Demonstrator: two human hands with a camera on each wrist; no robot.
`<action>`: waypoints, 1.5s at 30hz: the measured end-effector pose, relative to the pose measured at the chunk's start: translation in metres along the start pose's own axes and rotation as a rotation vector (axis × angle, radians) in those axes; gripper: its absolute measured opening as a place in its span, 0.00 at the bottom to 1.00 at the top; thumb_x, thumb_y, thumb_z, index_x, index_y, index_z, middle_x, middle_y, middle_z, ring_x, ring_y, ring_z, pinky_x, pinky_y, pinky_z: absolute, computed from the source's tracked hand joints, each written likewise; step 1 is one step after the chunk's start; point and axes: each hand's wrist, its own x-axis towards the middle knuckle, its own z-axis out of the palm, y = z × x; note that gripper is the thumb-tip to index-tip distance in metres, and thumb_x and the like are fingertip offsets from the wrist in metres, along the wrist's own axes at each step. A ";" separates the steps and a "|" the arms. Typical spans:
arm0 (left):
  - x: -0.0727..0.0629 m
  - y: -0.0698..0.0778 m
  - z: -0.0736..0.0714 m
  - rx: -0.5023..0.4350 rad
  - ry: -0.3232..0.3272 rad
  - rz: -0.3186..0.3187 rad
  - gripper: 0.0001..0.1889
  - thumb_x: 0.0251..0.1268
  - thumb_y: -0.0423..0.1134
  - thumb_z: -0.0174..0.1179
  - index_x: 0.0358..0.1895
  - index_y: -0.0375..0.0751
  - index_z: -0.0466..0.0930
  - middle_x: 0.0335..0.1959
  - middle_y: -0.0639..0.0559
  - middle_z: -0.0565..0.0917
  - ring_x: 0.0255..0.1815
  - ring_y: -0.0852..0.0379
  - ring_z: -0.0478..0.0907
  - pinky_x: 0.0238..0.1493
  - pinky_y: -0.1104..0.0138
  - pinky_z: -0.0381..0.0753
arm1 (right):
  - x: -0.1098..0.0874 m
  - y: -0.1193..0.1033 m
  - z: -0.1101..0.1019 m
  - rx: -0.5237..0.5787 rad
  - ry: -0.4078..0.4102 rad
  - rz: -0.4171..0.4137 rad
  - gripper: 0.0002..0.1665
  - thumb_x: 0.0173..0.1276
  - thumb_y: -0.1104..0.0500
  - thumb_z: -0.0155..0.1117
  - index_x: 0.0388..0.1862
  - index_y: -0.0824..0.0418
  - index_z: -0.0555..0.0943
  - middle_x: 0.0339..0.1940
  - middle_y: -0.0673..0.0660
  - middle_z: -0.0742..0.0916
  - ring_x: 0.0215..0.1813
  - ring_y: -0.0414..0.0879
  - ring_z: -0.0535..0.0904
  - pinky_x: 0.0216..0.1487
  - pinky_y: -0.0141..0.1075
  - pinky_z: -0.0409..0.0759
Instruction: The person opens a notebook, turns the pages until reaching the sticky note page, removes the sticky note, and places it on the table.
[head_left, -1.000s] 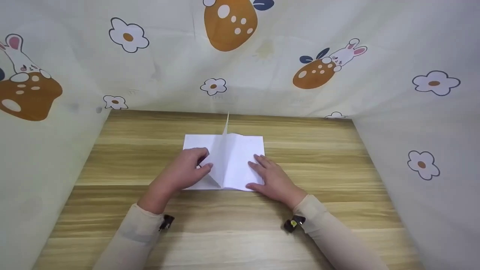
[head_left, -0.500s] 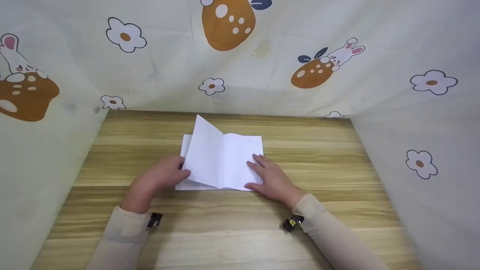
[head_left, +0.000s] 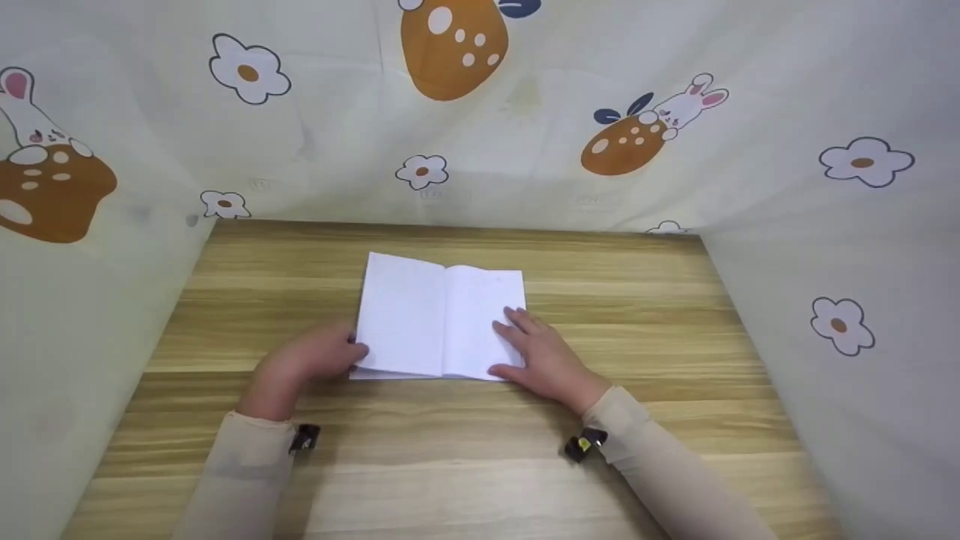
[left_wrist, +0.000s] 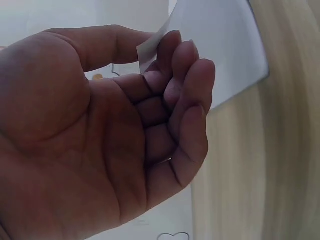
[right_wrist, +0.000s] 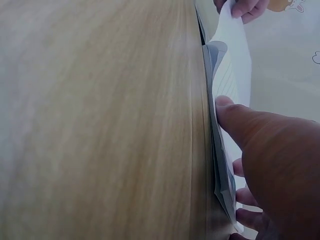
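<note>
An open notebook [head_left: 472, 330] with white pages lies in the middle of the table; the right wrist view shows faint ruled lines on it. My left hand [head_left: 311, 356] pinches the lower outer edge of a left-hand page [head_left: 401, 315], thumb on top. That page [left_wrist: 148, 53] lifts slightly off the layer below, its corner between thumb and curled fingers in the left wrist view. Spread over the right-hand side, my right hand [head_left: 551, 364] rests on the paper near its lower right edge. Its thumb [right_wrist: 232, 112] lies flat on the page in the right wrist view.
The wood-grain table [head_left: 450, 465] stretches around the notebook. Pale cloth walls [head_left: 510, 195] printed with flowers and rabbits enclose it at the back and both sides. A small dark device [head_left: 585, 445] sits on each wrist.
My left hand has drawn the page over from upright at the middle to almost flat on the left side. The right hand has stayed on the right-hand page.
</note>
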 end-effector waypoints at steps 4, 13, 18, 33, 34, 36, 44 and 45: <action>0.001 -0.007 0.003 0.001 -0.023 -0.035 0.07 0.80 0.37 0.57 0.41 0.38 0.80 0.27 0.49 0.79 0.27 0.52 0.73 0.30 0.60 0.74 | 0.000 -0.001 -0.001 -0.002 -0.014 0.016 0.50 0.76 0.33 0.72 0.85 0.59 0.73 0.88 0.65 0.69 0.88 0.65 0.61 0.84 0.63 0.63; 0.000 -0.014 0.007 0.050 -0.029 -0.142 0.15 0.81 0.42 0.60 0.32 0.38 0.83 0.25 0.49 0.79 0.26 0.53 0.73 0.29 0.61 0.73 | 0.000 0.000 0.000 -0.011 -0.011 0.009 0.49 0.76 0.33 0.72 0.85 0.58 0.73 0.88 0.64 0.68 0.88 0.64 0.61 0.84 0.63 0.64; 0.004 -0.020 0.009 0.087 -0.025 -0.148 0.18 0.78 0.41 0.61 0.24 0.43 0.80 0.20 0.51 0.76 0.23 0.54 0.70 0.27 0.62 0.71 | -0.001 0.000 0.000 0.001 -0.007 0.012 0.50 0.76 0.33 0.72 0.85 0.59 0.72 0.88 0.64 0.68 0.88 0.64 0.61 0.84 0.64 0.64; -0.004 -0.004 0.011 0.228 0.085 -0.179 0.18 0.67 0.39 0.63 0.17 0.45 0.71 0.19 0.50 0.73 0.21 0.52 0.69 0.26 0.61 0.69 | -0.001 -0.001 0.000 0.014 -0.008 0.017 0.50 0.76 0.33 0.72 0.86 0.57 0.72 0.89 0.63 0.68 0.89 0.63 0.60 0.84 0.63 0.63; -0.002 -0.004 0.010 0.242 0.095 -0.175 0.19 0.69 0.40 0.62 0.18 0.44 0.72 0.19 0.49 0.74 0.22 0.52 0.69 0.26 0.60 0.69 | -0.001 -0.001 0.000 0.012 -0.010 0.018 0.50 0.76 0.33 0.72 0.86 0.57 0.72 0.89 0.63 0.68 0.89 0.63 0.60 0.84 0.63 0.63; 0.003 -0.001 0.011 0.253 0.127 -0.168 0.18 0.73 0.42 0.62 0.22 0.41 0.75 0.21 0.47 0.77 0.23 0.50 0.72 0.27 0.59 0.72 | -0.001 0.000 0.001 0.013 -0.011 0.017 0.50 0.76 0.32 0.71 0.86 0.57 0.72 0.89 0.63 0.68 0.89 0.63 0.60 0.84 0.63 0.63; 0.037 0.023 0.025 0.215 0.197 0.104 0.24 0.74 0.40 0.72 0.64 0.30 0.80 0.62 0.34 0.81 0.61 0.37 0.79 0.67 0.44 0.81 | -0.001 0.001 0.001 0.005 -0.027 0.043 0.51 0.76 0.31 0.71 0.87 0.56 0.71 0.90 0.61 0.67 0.90 0.61 0.58 0.85 0.61 0.61; 0.040 0.027 0.028 0.225 0.180 0.124 0.26 0.73 0.40 0.73 0.67 0.30 0.79 0.67 0.33 0.79 0.66 0.36 0.77 0.72 0.43 0.78 | -0.001 0.001 0.001 0.003 -0.027 0.045 0.51 0.76 0.31 0.71 0.87 0.56 0.71 0.90 0.61 0.67 0.90 0.61 0.58 0.85 0.61 0.61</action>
